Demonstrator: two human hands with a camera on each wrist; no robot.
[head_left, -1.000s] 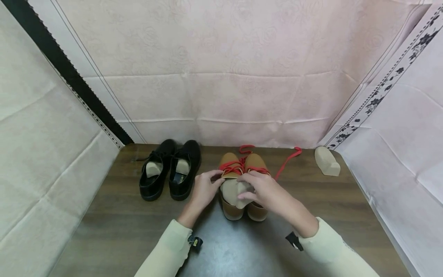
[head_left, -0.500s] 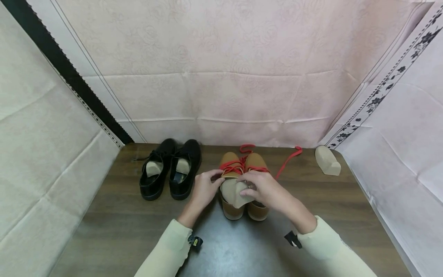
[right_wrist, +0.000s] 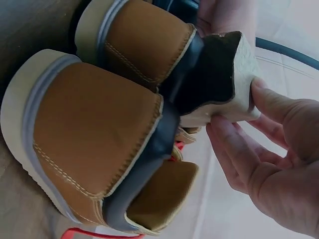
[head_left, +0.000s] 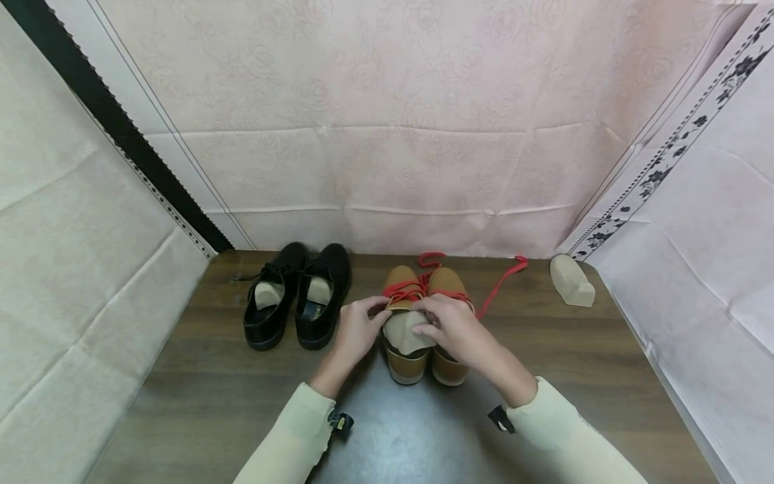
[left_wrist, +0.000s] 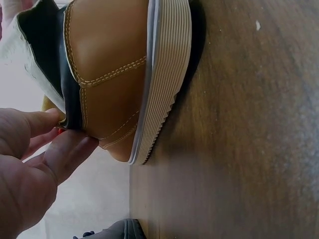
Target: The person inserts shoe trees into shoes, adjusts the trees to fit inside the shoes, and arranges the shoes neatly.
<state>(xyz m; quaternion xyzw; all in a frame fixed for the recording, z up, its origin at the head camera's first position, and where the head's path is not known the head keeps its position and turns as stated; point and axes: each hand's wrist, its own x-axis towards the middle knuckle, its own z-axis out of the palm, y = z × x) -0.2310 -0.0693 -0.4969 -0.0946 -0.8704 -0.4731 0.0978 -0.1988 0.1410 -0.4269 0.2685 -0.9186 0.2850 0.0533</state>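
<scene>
At left tan shoe (head_left: 406, 368), beige insert (head_left: 400, 333), right fingers (right_wrist: 239, 148) shifted leftward.

A wood-grain worktop (head_left: 193, 376) is reflecting light (head_left: 393, 440); behind it, a creased pale-pink covering (head_left: 387, 171) is rising, while whitish coverings (head_left: 695, 269) are flanking it left and right.
</scene>
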